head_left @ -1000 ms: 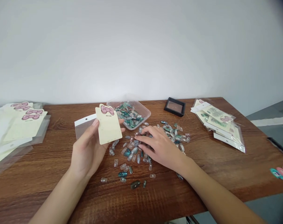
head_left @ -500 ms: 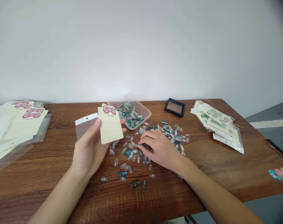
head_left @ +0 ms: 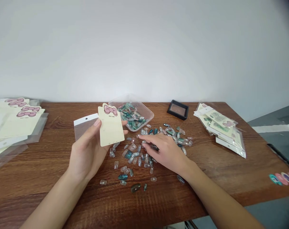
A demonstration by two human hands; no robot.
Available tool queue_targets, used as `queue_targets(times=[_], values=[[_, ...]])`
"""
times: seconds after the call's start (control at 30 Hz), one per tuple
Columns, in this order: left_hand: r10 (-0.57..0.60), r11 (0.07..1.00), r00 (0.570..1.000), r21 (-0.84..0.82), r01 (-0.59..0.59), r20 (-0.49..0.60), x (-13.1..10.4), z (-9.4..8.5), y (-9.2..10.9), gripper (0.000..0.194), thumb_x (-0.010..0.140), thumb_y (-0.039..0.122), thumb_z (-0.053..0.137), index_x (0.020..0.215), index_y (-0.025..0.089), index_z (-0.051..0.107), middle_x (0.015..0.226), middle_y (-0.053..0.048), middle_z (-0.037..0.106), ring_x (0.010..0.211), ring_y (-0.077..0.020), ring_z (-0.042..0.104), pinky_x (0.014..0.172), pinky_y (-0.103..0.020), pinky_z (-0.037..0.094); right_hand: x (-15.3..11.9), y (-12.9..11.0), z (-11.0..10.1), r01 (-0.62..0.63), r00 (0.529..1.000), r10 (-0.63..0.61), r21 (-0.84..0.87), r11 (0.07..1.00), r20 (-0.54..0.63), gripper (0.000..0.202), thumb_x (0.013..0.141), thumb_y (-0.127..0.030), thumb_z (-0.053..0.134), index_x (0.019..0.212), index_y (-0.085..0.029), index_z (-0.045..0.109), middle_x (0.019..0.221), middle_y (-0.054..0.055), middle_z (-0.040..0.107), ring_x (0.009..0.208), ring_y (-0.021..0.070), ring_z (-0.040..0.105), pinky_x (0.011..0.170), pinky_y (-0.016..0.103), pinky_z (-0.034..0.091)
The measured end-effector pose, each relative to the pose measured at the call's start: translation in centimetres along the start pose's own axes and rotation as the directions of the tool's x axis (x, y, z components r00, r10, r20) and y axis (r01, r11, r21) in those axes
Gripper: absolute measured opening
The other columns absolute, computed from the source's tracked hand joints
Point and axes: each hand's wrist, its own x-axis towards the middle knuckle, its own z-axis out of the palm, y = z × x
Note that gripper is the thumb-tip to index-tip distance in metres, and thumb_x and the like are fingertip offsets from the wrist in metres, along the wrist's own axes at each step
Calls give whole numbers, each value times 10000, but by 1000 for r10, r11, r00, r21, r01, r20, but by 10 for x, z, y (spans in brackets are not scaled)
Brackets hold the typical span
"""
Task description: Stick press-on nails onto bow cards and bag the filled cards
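My left hand (head_left: 86, 151) holds up a cream backing card (head_left: 111, 130) with a pink bow printed at its top, thumb on the front edge and fingers behind. Behind this hand shows a clear bag (head_left: 81, 129) with a white header; whether it is held too is unclear. Over the loose pile of press-on nails (head_left: 136, 154), my right hand (head_left: 167, 149) reaches with its index finger stretched to a small clear nail and its thumb apart below. These nails are clear, silvery and teal, scattered on the wooden table (head_left: 92, 203).
A clear plastic box (head_left: 147, 115) of more nails stands behind the pile. Right of it lies a small black frame (head_left: 178, 109). Packed cards in bags (head_left: 220, 125) are stacked at right, with blank bow cards (head_left: 19, 127) and clear bags at left.
My right hand's thumb and index finger have parted from a pinch around a small greyish nail, and the index finger now reaches farther out. My left hand still holds the card. The view has shifted slightly.
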Motion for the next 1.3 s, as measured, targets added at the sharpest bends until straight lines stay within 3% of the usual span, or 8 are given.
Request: queue_targets(times=[0.17,0.3,0.43,0.67,0.77,0.9,1.1,1.3], values=[[10,1000,1000,7,-10,11,0,1,0,404,953,376,479,1282,199,633,1202,-122,721,1124,-334,653,977,-474,523,1,1,-6,-112,993,118,196,974,-20,198,943,-167,583,1065,-257,712,1025,-33,782,858,141,748,799,263,591],[0,1000,1000,-2,0,10,-2,1,2,400,944,396,493,1262,206,644,1229,-123,710,1184,-352,617,988,-484,516,0,4,-9,-264,961,277,391,881,24,128,917,-259,654,1041,-257,687,1012,-35,783,929,159,753,851,270,611],[-21,1000,1000,-14,21,15,-4,2,1,412,945,385,504,1291,197,625,1210,-121,720,1148,-358,639,1008,-520,499,1,2,-10,-288,949,313,454,843,20,149,900,-304,689,1033,-258,642,1026,-27,783,992,181,743,876,287,611],[-89,992,986,-73,100,144,-4,0,-7,500,964,386,487,1448,262,465,1269,-105,692,1228,-342,606,1066,-516,444,-1,-3,-9,-209,964,259,424,881,-65,163,930,-263,656,1080,-259,591,1068,-6,776,1013,185,736,835,281,616],[-141,983,966,-88,163,217,-8,0,-11,509,967,389,472,1457,255,453,1269,-113,693,1244,-342,594,1080,-515,424,-3,-6,-9,-75,962,177,424,902,-206,213,897,-223,699,1087,-251,608,1115,24,762,1027,183,730,876,298,606],[-229,959,923,-92,269,308,-17,4,-18,454,967,368,479,1403,257,529,1342,-80,656,1311,-332,533,1099,-490,406,-2,-11,-11,113,925,47,392,913,-377,236,846,-186,750,1055,-253,663,1184,65,706,1086,214,682,933,382,575],[-269,935,904,-137,328,333,-22,6,-26,457,961,367,471,1402,271,545,1401,-62,614,1379,-339,452,1134,-494,358,1,-10,-12,58,919,97,374,926,-382,156,855,-249,740,1006,-274,707,1120,62,626,971,205,659,862,395,576],[-285,909,905,-213,360,315,-18,1,-26,452,978,382,431,1395,259,557,1347,-76,656,1330,-347,510,1090,-511,410,2,-10,-12,151,932,-50,259,954,-359,193,859,-254,740,1045,-242,689,1078,75,625,983,201,641,810,350,560]])
